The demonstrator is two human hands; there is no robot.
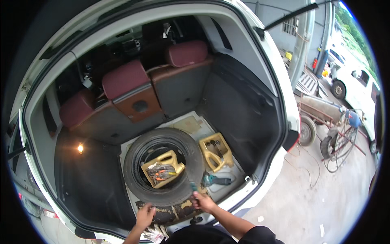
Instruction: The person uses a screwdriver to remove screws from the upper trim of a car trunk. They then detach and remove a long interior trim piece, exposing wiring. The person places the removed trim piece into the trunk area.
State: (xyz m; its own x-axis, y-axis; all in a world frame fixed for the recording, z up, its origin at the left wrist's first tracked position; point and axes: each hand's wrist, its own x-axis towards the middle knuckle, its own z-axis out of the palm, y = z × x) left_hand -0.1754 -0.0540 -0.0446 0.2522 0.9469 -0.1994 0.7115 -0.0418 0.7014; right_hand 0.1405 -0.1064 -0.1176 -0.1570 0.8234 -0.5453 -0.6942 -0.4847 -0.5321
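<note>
So, both hands down at the spare tyre (162,164) in the open boot.
Right hand (203,202) has its fingers closed round a small green-tipped tool (193,187) at the tyre's near edge; left hand (145,215) rests spread on the rusty sill (170,212).

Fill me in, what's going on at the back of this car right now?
A person is leaning over the open car boot. Their right hand grips a small teal-handled tool at the near edge of the spare tyre lying flat in the floor well. Their left hand rests on the rusty, flaking strip along the boot sill. A cut-open yellow jug holding hand tools sits inside the tyre, a second yellow jug sits to its right, and a teal power tool lies beside that.
</note>
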